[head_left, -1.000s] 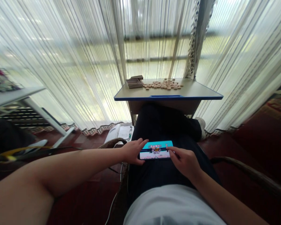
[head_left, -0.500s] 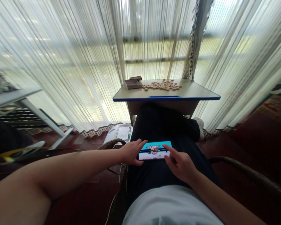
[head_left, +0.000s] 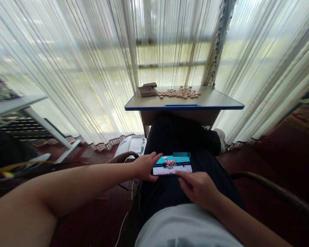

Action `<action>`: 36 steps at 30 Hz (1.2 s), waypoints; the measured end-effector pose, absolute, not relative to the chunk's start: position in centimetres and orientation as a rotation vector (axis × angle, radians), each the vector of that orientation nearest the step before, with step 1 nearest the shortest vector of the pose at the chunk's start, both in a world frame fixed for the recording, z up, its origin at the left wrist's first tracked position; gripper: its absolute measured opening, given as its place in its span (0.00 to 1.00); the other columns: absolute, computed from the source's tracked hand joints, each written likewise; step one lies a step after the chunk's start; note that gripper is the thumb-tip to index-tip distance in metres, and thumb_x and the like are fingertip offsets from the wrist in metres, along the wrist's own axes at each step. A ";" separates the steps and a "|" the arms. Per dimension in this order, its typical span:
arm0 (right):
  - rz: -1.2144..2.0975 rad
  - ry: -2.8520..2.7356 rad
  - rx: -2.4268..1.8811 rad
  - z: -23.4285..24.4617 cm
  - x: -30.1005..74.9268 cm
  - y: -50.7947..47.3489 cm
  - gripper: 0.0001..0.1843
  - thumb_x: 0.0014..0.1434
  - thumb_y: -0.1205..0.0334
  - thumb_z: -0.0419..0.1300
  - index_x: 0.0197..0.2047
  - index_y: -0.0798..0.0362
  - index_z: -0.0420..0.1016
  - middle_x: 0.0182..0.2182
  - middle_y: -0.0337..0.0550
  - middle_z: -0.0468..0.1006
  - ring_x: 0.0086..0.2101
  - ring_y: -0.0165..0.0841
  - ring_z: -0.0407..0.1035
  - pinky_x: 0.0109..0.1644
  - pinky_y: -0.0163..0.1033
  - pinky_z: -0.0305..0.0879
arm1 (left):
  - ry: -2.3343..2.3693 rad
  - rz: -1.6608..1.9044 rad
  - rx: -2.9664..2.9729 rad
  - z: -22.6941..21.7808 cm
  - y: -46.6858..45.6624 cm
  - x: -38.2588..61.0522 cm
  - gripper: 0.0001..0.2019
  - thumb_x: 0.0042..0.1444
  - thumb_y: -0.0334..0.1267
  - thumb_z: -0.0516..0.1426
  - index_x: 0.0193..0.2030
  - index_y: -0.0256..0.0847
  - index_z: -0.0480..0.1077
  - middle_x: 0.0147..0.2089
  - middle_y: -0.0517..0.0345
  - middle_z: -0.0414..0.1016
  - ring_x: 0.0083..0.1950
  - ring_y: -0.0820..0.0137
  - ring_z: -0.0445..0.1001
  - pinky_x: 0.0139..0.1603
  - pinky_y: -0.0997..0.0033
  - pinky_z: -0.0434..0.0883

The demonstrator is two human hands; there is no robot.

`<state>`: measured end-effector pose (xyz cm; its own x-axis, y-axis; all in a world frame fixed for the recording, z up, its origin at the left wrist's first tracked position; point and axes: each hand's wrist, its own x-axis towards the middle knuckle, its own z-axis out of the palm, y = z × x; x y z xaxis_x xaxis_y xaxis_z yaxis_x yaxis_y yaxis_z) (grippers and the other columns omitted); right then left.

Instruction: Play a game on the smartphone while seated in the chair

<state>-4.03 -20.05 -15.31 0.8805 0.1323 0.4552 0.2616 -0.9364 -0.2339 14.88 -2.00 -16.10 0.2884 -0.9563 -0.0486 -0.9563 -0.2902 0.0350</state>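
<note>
A smartphone with a lit, colourful screen lies sideways on my lap, on dark trousers. My left hand grips its left end, thumb under the lower edge and fingers along the top. My right hand sits just below the phone's right half, fingers curled, with one fingertip touching the lower edge of the screen.
A small desk with a blue rim stands ahead over my knees, carrying several round wooden pieces and a dark wooden box. White curtains hang behind. A white table is at left, wicker chair arms at both sides.
My right hand drew back from the phone's right end towards my body and now touches the screen's lower edge. The left hand kept its hold.
</note>
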 end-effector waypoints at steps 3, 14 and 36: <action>-0.452 -0.221 -2.859 -15.4 -3.9 -20.0 0.18 0.61 0.59 0.48 0.52 0.48 0.68 0.34 0.40 0.77 0.30 0.28 0.71 0.34 0.33 0.61 | 1.880 0.085 -2.525 -16.2 -2.0 14.9 0.50 0.41 0.55 0.58 0.65 0.34 0.39 0.53 0.46 0.57 0.46 0.57 0.66 0.45 0.62 0.67; -0.166 -0.091 -2.958 -15.4 -3.7 -20.0 0.19 0.61 0.55 0.46 0.52 0.45 0.69 0.36 0.40 0.77 0.33 0.37 0.72 0.36 0.39 0.65 | 1.867 0.087 -2.527 -16.1 -2.0 14.8 0.50 0.41 0.55 0.57 0.65 0.34 0.38 0.53 0.46 0.57 0.46 0.58 0.66 0.45 0.63 0.67; -0.055 0.009 -2.881 -15.3 -3.2 -19.9 0.20 0.60 0.54 0.47 0.54 0.44 0.67 0.39 0.43 0.76 0.38 0.38 0.71 0.39 0.40 0.64 | 1.869 0.080 -2.539 -16.1 -2.0 14.7 0.50 0.41 0.55 0.58 0.65 0.33 0.40 0.53 0.44 0.57 0.46 0.57 0.67 0.45 0.61 0.68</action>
